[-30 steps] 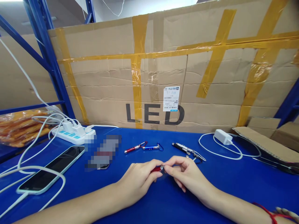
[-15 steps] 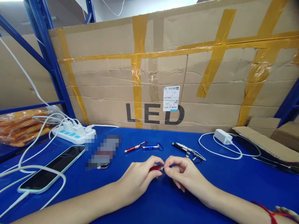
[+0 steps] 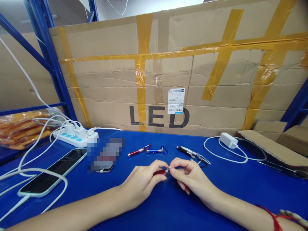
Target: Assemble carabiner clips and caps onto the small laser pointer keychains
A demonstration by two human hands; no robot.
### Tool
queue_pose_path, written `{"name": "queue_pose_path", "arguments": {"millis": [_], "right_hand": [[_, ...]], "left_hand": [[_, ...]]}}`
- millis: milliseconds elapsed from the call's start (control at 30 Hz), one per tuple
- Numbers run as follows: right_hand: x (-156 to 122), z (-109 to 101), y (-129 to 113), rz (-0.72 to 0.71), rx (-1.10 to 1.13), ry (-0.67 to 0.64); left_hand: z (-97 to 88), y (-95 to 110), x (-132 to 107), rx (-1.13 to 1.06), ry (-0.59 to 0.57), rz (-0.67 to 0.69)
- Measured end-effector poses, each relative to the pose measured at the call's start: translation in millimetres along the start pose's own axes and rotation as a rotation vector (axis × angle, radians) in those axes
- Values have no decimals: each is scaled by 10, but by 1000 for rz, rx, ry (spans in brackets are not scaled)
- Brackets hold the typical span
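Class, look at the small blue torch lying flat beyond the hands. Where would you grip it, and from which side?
Probably pinch the blue torch across the middle of its slim barrel, coming down from above: it lies flat on the table with both long sides free. Its carabiner end would likely swing.

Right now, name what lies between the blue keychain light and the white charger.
A black penlight lies there, as the head view shows.

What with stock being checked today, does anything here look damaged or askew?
The LED box behind the table looks battered: creased, with yellow tape patched across it at odd angles. The penlight between left hand and right hand shows no damage.
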State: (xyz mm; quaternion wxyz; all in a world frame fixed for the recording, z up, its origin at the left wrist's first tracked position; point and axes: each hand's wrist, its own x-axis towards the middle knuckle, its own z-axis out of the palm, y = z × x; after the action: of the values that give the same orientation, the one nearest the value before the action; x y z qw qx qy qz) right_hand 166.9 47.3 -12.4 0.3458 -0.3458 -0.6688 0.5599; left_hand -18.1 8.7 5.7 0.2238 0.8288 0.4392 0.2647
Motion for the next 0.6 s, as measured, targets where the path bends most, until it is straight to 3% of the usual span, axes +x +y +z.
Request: {"name": "queue_pose_path", "arguments": {"millis": [467, 600], "right_hand": [[-6, 6, -42, 46, -2, 104], [0, 1, -26, 12, 38, 101]], "left_hand": [[-5, 6, 2, -3, 68, -20], [0, 8, -2, -4, 41, -28]]}}
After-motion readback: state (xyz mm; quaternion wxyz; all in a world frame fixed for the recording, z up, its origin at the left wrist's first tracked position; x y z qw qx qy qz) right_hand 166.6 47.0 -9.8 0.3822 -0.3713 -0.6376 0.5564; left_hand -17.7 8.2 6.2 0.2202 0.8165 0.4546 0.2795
